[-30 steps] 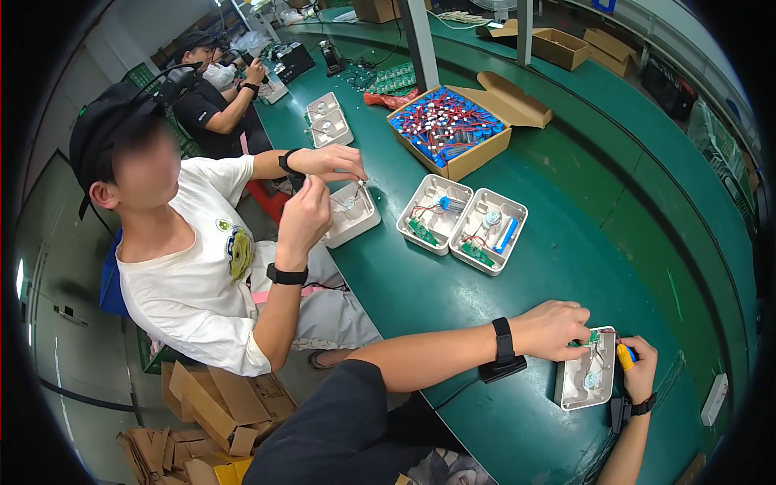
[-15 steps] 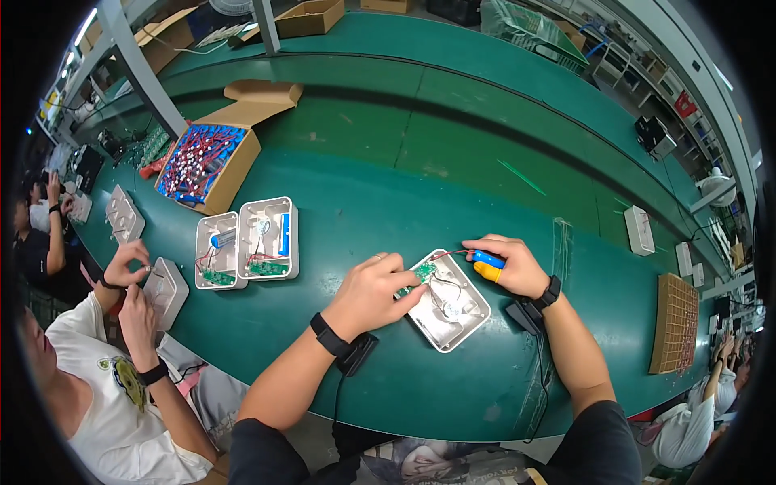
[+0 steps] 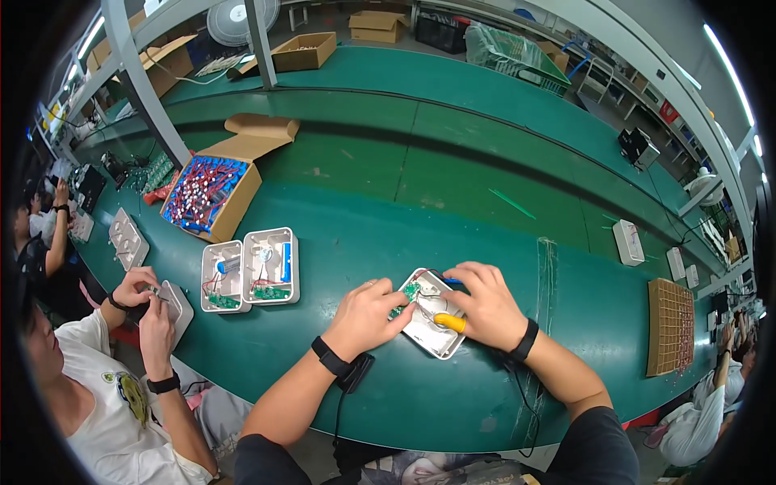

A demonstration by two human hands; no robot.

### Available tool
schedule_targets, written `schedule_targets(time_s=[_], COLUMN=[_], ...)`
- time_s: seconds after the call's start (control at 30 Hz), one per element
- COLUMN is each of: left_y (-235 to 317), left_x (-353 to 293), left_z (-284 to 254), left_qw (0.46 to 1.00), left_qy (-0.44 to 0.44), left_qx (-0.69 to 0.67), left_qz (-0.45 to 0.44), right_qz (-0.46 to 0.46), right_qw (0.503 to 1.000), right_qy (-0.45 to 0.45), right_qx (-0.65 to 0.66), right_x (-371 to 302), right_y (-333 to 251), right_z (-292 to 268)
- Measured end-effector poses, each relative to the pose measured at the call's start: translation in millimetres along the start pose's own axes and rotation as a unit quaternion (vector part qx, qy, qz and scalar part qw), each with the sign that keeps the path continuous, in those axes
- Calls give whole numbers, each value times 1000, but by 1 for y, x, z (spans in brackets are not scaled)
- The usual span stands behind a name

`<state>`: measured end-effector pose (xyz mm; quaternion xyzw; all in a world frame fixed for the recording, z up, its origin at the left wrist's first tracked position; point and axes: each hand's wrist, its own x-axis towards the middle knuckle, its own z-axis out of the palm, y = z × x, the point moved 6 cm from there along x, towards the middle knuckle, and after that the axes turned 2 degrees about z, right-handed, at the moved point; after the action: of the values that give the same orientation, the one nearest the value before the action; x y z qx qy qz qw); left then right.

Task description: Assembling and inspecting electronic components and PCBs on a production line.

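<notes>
In front of me a white plastic case (image 3: 437, 346) lies open on the green bench, with thin wires inside. My left hand (image 3: 368, 314) is over its left edge, thumb and fingers closed on a small green circuit board (image 3: 411, 292). Above the right side of the case is my right hand (image 3: 491, 309), curled round a blue cylindrical battery (image 3: 453, 281); most of the battery is hidden under the fingers. A yellow finger cot (image 3: 449, 322) covers one fingertip of that hand. A dark wire runs between the battery and the board.
Left of my hands stand two white cases (image 3: 294, 279) holding boards and batteries. Behind them is a cardboard box (image 3: 236, 206) full of blue batteries. A co-worker (image 3: 105, 380) handles another case at far left. A partitioned tray (image 3: 664, 327) stands far right.
My right hand has moved left with the battery, from beside the case to over it. My left hand stays at the board. The view has shifted slightly.
</notes>
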<state>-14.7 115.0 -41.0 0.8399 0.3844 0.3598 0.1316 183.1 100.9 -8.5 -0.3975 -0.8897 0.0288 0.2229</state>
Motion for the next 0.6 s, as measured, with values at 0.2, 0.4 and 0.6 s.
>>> schedule_targets(time_s=[0.2, 0.4, 0.6], left_y=[1, 1, 1], left_x=[2, 2, 1], left_z=[0, 2, 3], left_qw=[1000, 1000, 1000], left_qy=[1, -4, -14], left_qx=[-7, -9, -5], left_qz=[-9, -4, -12], right_qz=[72, 88, 90], right_qw=[997, 990, 991], right_qy=[-37, -59, -60], right_qx=[9, 98, 74], right_x=[-9, -13, -15], right_y=[-6, -6, 2], right_z=[6, 19, 10])
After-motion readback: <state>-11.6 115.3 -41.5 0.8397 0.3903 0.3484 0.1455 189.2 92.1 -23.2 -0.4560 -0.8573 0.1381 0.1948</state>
